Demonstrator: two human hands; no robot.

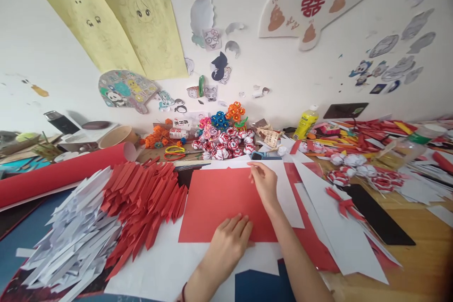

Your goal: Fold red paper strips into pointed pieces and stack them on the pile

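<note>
A red sheet of paper (215,203) lies flat in front of me on top of white sheets (152,269). My left hand (230,238) rests over its lower edge, fingers stretched out flat on the paper. At the sheet's upper right corner, my right hand (264,181) has thumb and fingertips pinched together on the edge. Left of the sheet are a heap of folded red paper strips (141,198) and a heap of white paper strips (78,231).
A red paper roll (60,174) lies at the left. Behind the sheet are red-and-white paper flowers (226,144) and yellow-handled scissors (175,152). A yellow bottle (306,122) stands by the wall. White paper pieces (339,226) and a black strip (378,214) lie at the right.
</note>
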